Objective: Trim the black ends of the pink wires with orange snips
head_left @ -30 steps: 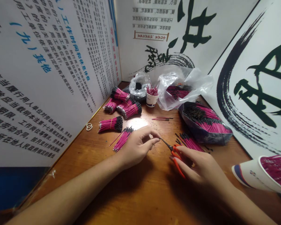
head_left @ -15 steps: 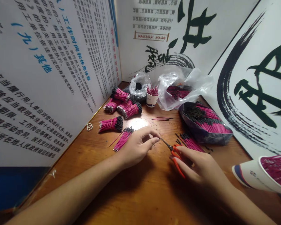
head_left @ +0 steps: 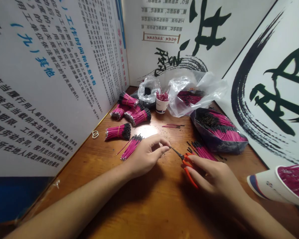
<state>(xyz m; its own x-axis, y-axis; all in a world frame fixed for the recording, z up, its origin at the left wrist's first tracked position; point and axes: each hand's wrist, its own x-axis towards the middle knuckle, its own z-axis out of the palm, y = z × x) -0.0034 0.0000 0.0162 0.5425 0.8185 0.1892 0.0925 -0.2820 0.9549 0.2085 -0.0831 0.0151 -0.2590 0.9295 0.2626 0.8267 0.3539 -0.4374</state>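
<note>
Slender-bladed, orange-handled scissors (head_left: 182, 157) are gripped in the right hand (head_left: 214, 173), tips at the left hand's (head_left: 147, 154) pinched fingertips (head_left: 165, 149); any contents cannot be discerned.

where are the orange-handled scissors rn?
Head view, just right of centre: the orange-handled scissors are in the right hand, blades pointing toward the left hand, near the loose pink wires.
</note>
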